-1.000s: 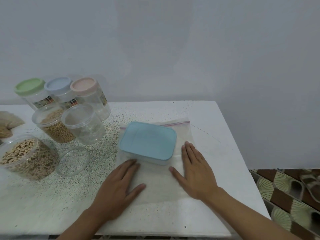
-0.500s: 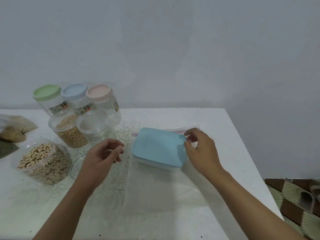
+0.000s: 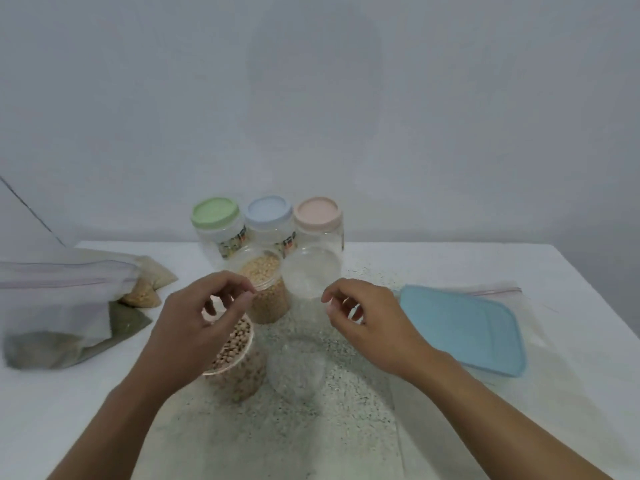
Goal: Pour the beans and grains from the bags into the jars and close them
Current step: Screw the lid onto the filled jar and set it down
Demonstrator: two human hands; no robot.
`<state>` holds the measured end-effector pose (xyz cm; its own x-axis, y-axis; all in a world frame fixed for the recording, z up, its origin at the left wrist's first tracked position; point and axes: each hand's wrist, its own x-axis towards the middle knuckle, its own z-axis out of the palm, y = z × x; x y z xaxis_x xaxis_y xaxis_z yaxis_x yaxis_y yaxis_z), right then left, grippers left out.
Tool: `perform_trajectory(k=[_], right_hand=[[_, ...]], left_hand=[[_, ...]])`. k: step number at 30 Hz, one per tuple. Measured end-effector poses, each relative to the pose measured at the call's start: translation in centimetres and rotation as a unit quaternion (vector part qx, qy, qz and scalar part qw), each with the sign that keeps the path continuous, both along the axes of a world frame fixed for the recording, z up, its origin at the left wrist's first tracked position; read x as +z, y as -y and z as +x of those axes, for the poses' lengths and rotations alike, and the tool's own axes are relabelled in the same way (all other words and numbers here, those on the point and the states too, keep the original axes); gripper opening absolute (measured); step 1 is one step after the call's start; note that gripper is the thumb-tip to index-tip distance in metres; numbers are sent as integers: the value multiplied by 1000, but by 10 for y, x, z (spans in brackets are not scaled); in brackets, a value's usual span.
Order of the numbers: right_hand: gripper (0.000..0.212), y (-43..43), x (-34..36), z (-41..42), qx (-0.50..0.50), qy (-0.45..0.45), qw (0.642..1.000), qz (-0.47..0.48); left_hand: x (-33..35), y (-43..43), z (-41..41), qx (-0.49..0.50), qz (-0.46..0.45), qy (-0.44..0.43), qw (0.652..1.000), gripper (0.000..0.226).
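The bean jar (image 3: pixel 239 358) stands open near the middle of the table (image 3: pixel 433 265), filled almost to the rim with pale speckled beans and partly hidden under the left hand (image 3: pixel 194 330). Just beside it, at its one o'clock, the grain jar (image 3: pixel 266 296) is open too and full of small yellow grains. At three o'clock of the grain jar is an empty jar (image 3: pixel 311 275) of clear plastic; I cannot tell whether it has a lid on or touches its neighbour. At three o'clock of the bean jar is a clear round piece (image 3: pixel 296 368), too blurred to tell lid from tub. At the table's twelve o'clock edge three closed jars stand side by side, with a green lid (image 3: pixel 214 213), a blue lid (image 3: pixel 268 209) and a pink lid (image 3: pixel 318 211). The left hand hovers over the bean jar with fingers loosely curled, thumb and forefinger tips close together and nothing seen between them. The right hand (image 3: pixel 360 323) hovers at its three o'clock, fingers loosely curled, gripping nothing visible. At nine o'clock lies a big slack bag (image 3: pixel 52 296) with grey-green contents at its bottom; beside it are small bags (image 3: pixel 149 289) of tan grains. At three o'clock a box (image 3: pixel 460 327) with a pale blue lid rests on a flat bag (image 3: pixel 509 292) with a red seal strip.
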<state>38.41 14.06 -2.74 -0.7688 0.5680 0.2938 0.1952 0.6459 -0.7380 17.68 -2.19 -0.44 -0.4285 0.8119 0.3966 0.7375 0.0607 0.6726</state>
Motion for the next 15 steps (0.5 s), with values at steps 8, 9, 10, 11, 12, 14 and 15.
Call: perform_trajectory(k=[8, 9, 10, 11, 12, 14, 15], right_hand=[[24, 35, -14, -77, 33, 211, 974, 74], [37, 36, -19, -80, 39, 269, 957, 103], [51, 38, -26, -84, 46, 319, 938, 125], [64, 41, -33, -88, 51, 361, 921, 139], [73, 44, -41, -93, 54, 390, 907, 148], [80, 50, -51, -99, 53, 428, 888, 159], [80, 52, -53, -100, 48, 440, 881, 166]], left_hand=[[-25, 28, -79, -37, -61, 33, 997, 12], [-31, 28, -82, -43, -76, 44, 995, 15], [-37, 28, -85, -50, -90, 61, 993, 18], [-42, 27, -88, -60, -108, 78, 989, 22], [-47, 28, -91, -70, -122, 100, 985, 25], [-54, 26, -96, -81, -131, 151, 976, 26], [-56, 25, -97, -82, -127, 181, 972, 25]])
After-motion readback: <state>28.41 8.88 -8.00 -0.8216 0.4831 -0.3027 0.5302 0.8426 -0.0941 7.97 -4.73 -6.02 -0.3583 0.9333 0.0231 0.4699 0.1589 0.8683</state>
